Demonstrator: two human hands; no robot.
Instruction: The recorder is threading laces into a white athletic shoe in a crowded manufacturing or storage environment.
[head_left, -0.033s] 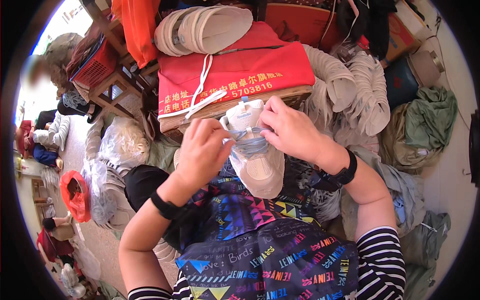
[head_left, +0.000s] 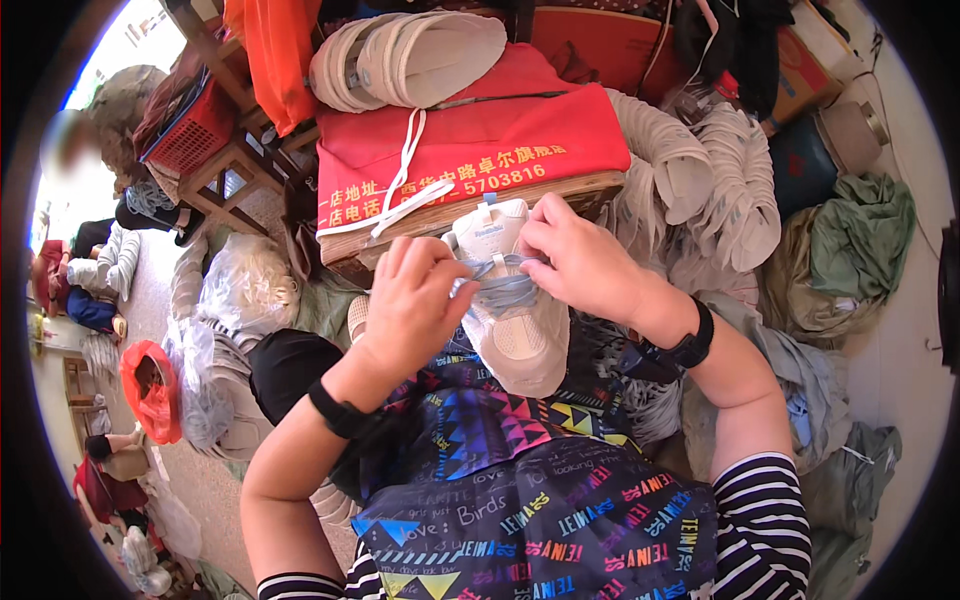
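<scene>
Lower centre: patterned multicolour apron (head_left: 520, 500) over lap. Centre: beige-and-white lace-up sneaker (head_left: 515, 320) resting on lap, toe toward viewer. Left hand (head_left: 410, 305) and right hand (head_left: 580, 262) both pinched shut on pale blue-grey shoelace (head_left: 500, 290) above tongue. Best kept: lace flat, even tension both sides. Upper centre: red cloth over wooden box (head_left: 470, 150). Versus earlier frame: no visible change.

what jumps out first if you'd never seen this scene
In the middle, the left hand and right hand pinch the blue laces of a white sneaker over a colourful apron. Behind it lies a red cloth, with piled shoe soles to the right.
</scene>
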